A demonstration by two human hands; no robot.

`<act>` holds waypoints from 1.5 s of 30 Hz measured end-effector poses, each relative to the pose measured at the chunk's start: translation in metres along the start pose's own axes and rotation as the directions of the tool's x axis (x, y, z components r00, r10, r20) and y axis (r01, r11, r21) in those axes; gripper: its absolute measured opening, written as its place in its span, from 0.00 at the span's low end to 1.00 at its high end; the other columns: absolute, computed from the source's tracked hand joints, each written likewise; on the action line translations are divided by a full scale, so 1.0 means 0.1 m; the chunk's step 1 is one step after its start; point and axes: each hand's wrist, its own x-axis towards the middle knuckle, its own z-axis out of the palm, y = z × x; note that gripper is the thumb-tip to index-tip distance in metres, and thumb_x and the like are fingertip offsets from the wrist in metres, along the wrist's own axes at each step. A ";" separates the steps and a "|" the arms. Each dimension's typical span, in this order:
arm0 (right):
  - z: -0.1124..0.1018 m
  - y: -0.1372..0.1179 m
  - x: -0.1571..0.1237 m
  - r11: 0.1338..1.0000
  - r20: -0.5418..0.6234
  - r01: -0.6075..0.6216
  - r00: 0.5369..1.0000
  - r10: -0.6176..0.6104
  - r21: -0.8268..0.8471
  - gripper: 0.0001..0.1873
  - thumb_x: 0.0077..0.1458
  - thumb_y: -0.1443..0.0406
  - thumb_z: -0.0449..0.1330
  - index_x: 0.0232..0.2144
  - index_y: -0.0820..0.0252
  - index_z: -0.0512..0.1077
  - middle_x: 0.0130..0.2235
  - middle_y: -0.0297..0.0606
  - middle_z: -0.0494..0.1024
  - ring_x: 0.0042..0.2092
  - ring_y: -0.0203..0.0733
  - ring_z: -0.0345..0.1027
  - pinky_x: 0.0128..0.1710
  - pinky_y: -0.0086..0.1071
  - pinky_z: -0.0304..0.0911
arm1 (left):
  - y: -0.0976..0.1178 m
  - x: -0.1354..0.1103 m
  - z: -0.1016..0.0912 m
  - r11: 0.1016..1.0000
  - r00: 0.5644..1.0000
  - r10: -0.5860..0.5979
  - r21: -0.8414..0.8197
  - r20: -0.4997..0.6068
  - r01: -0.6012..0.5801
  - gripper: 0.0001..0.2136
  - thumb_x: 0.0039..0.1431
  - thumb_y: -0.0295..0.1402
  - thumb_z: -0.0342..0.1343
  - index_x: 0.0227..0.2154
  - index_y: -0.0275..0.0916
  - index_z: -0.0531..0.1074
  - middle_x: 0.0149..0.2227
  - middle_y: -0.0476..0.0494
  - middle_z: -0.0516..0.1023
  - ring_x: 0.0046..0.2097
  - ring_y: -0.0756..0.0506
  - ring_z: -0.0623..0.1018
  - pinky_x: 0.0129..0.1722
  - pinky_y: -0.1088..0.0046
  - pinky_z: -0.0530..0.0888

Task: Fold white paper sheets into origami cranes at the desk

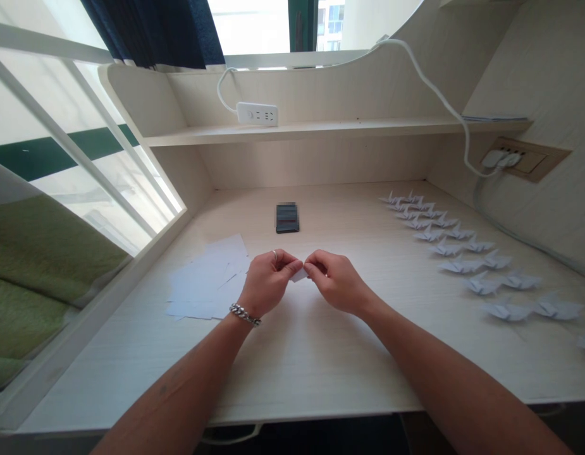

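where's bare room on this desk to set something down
Bare desk lies between the phone and the cranes, and along the near edge around both forearms. Sheets fill the space beside the left hand; cranes crowd the right side. It and the right hand pinch a folded paper mid-desk.

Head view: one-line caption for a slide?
Left hand and right hand pinch a folded paper over the desk; sheets left, cranes right, phone behind.

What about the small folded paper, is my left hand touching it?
Touching. The head view shows the left hand pinching the small folded paper with its fingers.
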 end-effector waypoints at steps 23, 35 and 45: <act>-0.03 0.16 0.05 0.955 0.068 -0.124 0.992 0.110 0.270 0.08 0.54 0.63 0.57 0.28 0.60 0.74 0.28 0.36 0.77 0.30 0.38 0.68 0.32 0.31 0.61 | -0.07 0.05 -0.07 1.000 0.999 0.010 0.019 -0.038 -0.009 0.09 0.51 0.37 0.60 0.25 0.36 0.74 0.22 0.48 0.73 0.25 0.50 0.69 0.26 0.74 0.64; -0.09 0.06 0.04 0.974 0.091 -0.146 0.987 0.132 0.172 0.06 0.46 0.67 0.57 0.20 0.60 0.71 0.21 0.30 0.70 0.25 0.34 0.60 0.25 0.28 0.52 | -0.02 0.03 -0.02 0.998 0.996 -0.042 -0.048 0.075 0.045 0.08 0.49 0.36 0.61 0.23 0.36 0.75 0.21 0.48 0.74 0.25 0.50 0.70 0.25 0.74 0.66; -0.11 0.21 0.09 0.895 0.067 -0.190 0.982 0.178 0.404 0.08 0.49 0.62 0.59 0.26 0.61 0.74 0.25 0.35 0.75 0.28 0.38 0.66 0.29 0.31 0.60 | -0.01 0.07 -0.14 0.972 0.991 -0.102 -0.222 -0.086 0.081 0.10 0.46 0.36 0.64 0.23 0.34 0.74 0.20 0.47 0.74 0.23 0.51 0.70 0.25 0.75 0.66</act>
